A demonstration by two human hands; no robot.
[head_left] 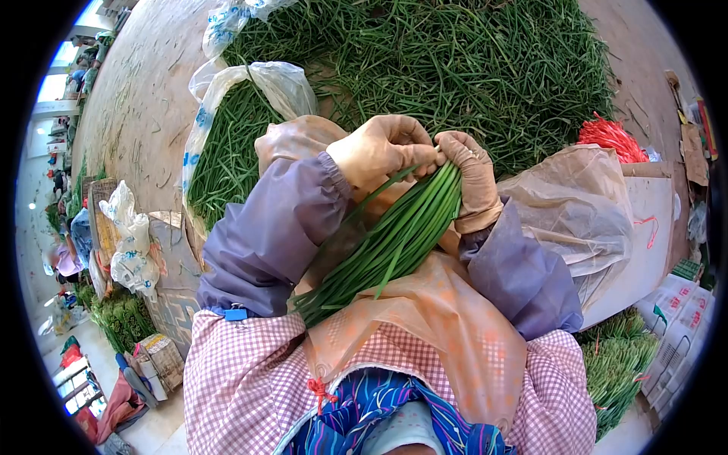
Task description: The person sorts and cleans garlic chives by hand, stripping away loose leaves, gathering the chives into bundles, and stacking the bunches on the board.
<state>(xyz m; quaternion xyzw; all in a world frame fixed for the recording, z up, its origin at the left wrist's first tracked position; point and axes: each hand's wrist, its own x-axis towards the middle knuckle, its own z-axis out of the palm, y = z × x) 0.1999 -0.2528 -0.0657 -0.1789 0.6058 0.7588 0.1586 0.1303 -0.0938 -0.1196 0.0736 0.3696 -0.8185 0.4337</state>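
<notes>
While the right grip (472,178) clasps green stalks (402,235), the left grip (379,152) pinches one.

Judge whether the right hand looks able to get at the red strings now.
Probably yes: the red strings look uncovered on top, to its right; but the right hand holds the green bundle and may need freeing first.

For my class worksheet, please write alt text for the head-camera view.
A gloved right hand holds a bunch of slender green leaves near one end, where the gloved left hand pinches. Beyond lies a heap of similar greens, with red strands at its right.
</notes>
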